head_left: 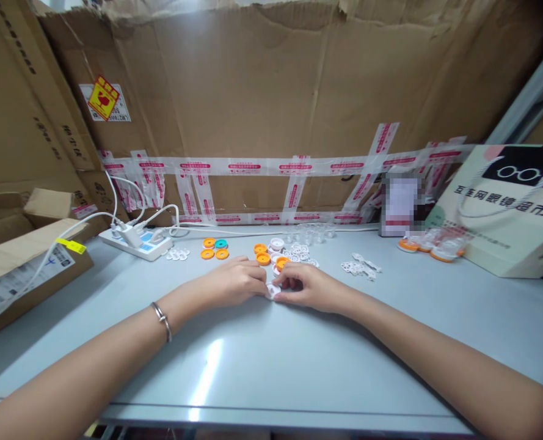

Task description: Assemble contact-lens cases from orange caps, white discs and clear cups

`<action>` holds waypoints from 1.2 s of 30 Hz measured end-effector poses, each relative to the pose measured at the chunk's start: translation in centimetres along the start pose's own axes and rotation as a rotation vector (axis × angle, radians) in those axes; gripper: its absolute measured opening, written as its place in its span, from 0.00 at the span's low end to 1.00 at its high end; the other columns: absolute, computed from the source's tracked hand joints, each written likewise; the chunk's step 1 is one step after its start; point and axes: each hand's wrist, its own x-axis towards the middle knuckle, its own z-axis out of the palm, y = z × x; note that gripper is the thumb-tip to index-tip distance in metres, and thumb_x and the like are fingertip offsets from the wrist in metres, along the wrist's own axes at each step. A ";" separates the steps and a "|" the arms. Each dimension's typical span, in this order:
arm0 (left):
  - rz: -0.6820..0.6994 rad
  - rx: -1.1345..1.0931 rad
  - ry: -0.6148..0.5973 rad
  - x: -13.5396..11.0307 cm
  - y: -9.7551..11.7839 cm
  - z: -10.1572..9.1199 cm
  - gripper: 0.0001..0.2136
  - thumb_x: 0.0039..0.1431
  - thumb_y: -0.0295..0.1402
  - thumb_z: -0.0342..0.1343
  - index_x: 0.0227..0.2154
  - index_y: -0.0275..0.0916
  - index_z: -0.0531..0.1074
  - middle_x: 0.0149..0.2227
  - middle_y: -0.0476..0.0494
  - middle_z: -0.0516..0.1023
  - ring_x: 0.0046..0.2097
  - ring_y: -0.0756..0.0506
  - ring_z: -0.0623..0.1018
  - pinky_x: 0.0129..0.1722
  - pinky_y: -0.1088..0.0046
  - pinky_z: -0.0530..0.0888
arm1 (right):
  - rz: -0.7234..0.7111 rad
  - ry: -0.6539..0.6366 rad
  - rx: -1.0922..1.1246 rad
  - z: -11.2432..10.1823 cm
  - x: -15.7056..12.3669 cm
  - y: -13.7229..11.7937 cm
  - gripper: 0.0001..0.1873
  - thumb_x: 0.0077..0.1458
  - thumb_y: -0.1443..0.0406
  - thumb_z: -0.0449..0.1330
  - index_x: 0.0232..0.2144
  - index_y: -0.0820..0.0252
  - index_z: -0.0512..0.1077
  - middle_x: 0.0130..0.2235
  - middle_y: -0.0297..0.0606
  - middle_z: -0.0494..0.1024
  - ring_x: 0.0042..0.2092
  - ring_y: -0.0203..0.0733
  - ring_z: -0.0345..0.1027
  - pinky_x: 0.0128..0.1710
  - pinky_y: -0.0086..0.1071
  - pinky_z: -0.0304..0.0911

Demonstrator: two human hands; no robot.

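Note:
A small white plastic piece [273, 291] is pinched between the fingertips of both hands, just above or on the grey table; its exact shape is partly covered. My left hand [234, 282] grips its left side, fingers closed. My right hand [310, 286] grips it from the right with thumb and fingers. Just beyond my hands lie orange round rings [262, 253], a white ring [276, 244] and a cluster of small white openwork pieces [297, 251]. Left of them sit several orange discs [207, 253] and a teal one [220, 244].
A power strip [136, 243] with plugs and cables lies at left, near small white parts [178, 254]. Clear rings [310, 232] sit at the back. White pieces [360, 267], orange-and-clear assemblies [448, 247] and a paper bag [495, 244] are at right. Cardboard [262, 91] walls the rear.

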 end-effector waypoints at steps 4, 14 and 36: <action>-0.141 -0.262 -0.032 -0.5 -0.9 -1.7 0.09 0.57 0.25 0.51 0.33 0.38 0.76 0.33 0.45 0.77 0.36 0.50 0.75 0.37 0.77 0.68 | 0.010 0.026 -0.006 0.3 0.0 -0.1 0.13 0.49 0.59 0.59 0.35 0.60 0.74 0.28 0.34 0.69 0.30 0.35 0.62 0.29 0.28 0.57; -0.672 -0.272 -0.485 -3.8 -4.7 -6.2 0.06 0.49 0.28 0.55 0.30 0.38 0.75 0.32 0.47 0.78 0.34 0.48 0.75 0.33 0.77 0.67 | 0.023 0.012 -0.009 -0.3 -0.2 -0.3 0.14 0.48 0.58 0.60 0.37 0.59 0.73 0.29 0.34 0.69 0.31 0.35 0.62 0.31 0.29 0.58; -0.975 -0.037 -0.707 -6.1 -6.0 -7.0 0.04 0.35 0.29 0.58 0.19 0.39 0.74 0.24 0.48 0.76 0.25 0.48 0.71 0.23 0.78 0.62 | -0.024 0.014 -0.009 -0.4 -0.3 0.1 0.15 0.49 0.57 0.60 0.37 0.59 0.73 0.31 0.36 0.71 0.32 0.36 0.63 0.32 0.29 0.59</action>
